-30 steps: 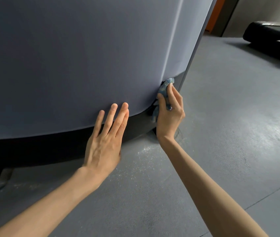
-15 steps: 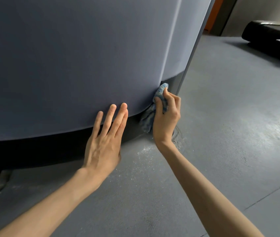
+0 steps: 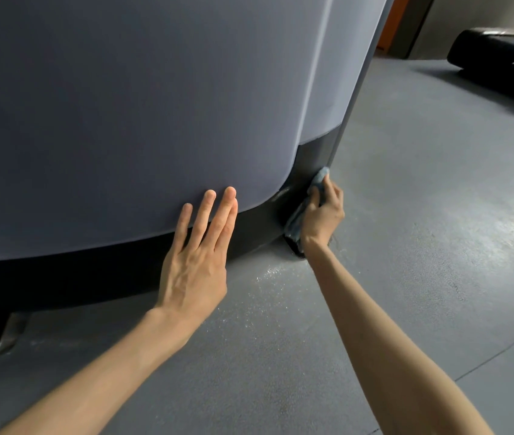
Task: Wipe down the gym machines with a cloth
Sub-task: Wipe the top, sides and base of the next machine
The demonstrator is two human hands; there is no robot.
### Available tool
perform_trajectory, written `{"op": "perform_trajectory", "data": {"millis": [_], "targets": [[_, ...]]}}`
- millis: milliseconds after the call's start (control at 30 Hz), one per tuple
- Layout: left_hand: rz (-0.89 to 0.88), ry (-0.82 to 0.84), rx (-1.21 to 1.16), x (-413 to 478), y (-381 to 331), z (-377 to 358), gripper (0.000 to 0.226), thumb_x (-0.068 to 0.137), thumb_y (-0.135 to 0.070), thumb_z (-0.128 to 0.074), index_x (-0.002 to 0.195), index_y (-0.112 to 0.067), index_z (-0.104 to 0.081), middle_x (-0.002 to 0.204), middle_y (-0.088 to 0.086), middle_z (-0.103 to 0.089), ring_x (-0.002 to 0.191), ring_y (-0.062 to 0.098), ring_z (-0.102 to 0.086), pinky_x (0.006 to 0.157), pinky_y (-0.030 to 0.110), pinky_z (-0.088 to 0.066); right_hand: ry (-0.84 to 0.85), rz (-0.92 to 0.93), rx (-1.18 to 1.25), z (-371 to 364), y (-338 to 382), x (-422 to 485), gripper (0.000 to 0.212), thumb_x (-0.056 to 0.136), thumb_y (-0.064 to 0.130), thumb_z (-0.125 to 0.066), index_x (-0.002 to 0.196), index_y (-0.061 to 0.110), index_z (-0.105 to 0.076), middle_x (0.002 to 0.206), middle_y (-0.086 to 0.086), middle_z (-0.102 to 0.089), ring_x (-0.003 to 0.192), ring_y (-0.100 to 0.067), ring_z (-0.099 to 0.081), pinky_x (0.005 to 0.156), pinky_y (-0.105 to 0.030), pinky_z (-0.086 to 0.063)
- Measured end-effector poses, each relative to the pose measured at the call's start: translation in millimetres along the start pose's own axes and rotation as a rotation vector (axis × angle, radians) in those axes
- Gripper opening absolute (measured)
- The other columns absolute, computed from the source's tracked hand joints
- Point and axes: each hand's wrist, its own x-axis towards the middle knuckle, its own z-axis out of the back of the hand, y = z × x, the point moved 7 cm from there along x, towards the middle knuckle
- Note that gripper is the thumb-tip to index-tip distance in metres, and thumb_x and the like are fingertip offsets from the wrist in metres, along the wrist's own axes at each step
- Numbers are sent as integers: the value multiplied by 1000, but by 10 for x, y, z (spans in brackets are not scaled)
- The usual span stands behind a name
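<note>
At the far left, low down, a dark foot [image 3: 4, 340] of the gym machine [image 3: 123, 120] stands on the grey floor [image 3: 422, 246]. The machine is very big. It has a smooth blue-grey cover, and it fills most of the left and middle of the view. Under the cover runs a black base [image 3: 76, 277], and it curves round to the right.

Next comes the left grip [image 3: 192, 271], which is a bare hand. It is wide open and holds nothing. Its fingers [image 3: 214, 211] are straight and close together. They lie flat on the bottom edge of the blue-grey cover, and the palm is over the black base.

Just to the right of it, some small wet spots [image 3: 268, 271] shine on the floor.

Then comes the right grip [image 3: 321, 215], the other bare hand. Its fingers are curled round a blue cloth [image 3: 319, 178] and hold it tight. The cloth is pressed on the black base at the machine's right corner, low down near the floor. One end of the cloth sticks up above the fingers, and the other end hangs down under the hand. A thin grey post [image 3: 354, 89] goes up from just beside the cloth.

Far away at the top right, a black padded thing [image 3: 500, 58] lies on the floor.
</note>
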Motion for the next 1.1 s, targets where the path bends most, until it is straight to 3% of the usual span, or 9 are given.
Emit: {"op": "perform_trajectory", "data": {"millis": [133,267,400,567,633,767,867,933,1100], "targets": [[-5,7,8,-9,4,-3,107,66,-3,-69,155,-2,-9,165,10,0,151,32,3,123,49,-1,132,-166,-122,-8,-320,-151,37,97,5,-53,134,7,-57,127,-14,-61,116,-27,-56,95,-14,-34],[-10,-12,3,-10,13,1,106,66,0,-69,155,-2,-11,165,11,-2,151,32,2,123,49,-2,-28,60,-29,57,353,133,37,95,2,-55,131,8,-61,117,-14,-62,101,-14,-55,83,-7,-34],[2,-11,-14,-13,9,1,107,64,2,-70,155,-1,-14,165,11,-3,151,32,2,123,49,-1,-97,209,37,34,656,177,40,95,1,-52,134,8,-57,118,-10,-60,104,-14,-58,90,-5,-37],[-1,8,7,13,-7,-5,105,67,-2,-68,155,-1,-11,165,11,2,151,32,6,122,49,3,133,-228,-175,-51,-173,55,41,99,5,-49,140,8,-51,131,-16,-57,121,-28,-54,102,-18,-31],[-4,11,23,6,6,-15,106,66,0,-66,155,-1,-8,165,12,3,151,32,7,122,49,5,171,-268,-216,-37,-171,47,38,99,7,-51,136,7,-55,129,-16,-60,121,-30,-55,106,-26,-34],[-13,43,4,-8,30,-10,111,64,-1,-72,155,-2,-10,165,11,2,151,30,9,122,47,4,36,89,27,73,574,-111,38,93,1,-59,131,7,-60,118,-11,-60,105,-14,-57,91,-5,-37],[-18,64,-15,-5,56,3,114,63,-3,-77,155,-3,-10,165,9,1,151,27,6,122,45,6,25,392,93,75,965,-368,42,91,-3,-61,131,6,-59,117,-11,-59,105,-9,-56,93,-13,-46],[-24,58,-30,-5,72,5,113,62,1,-76,156,-4,-12,165,8,0,152,26,3,123,43,5,52,392,66,53,827,-491,40,90,-4,-61,129,5,-61,117,-11,-59,107,-11,-57,96,-21,-49],[-45,27,-47,-11,70,43,104,65,4,-64,155,-4,-13,165,8,-2,152,27,-1,123,44,0,198,117,2,-19,254,-973,34,89,-5,-63,121,5,-66,107,0,-55,98,-7,-56,93,-13,-45]]}}
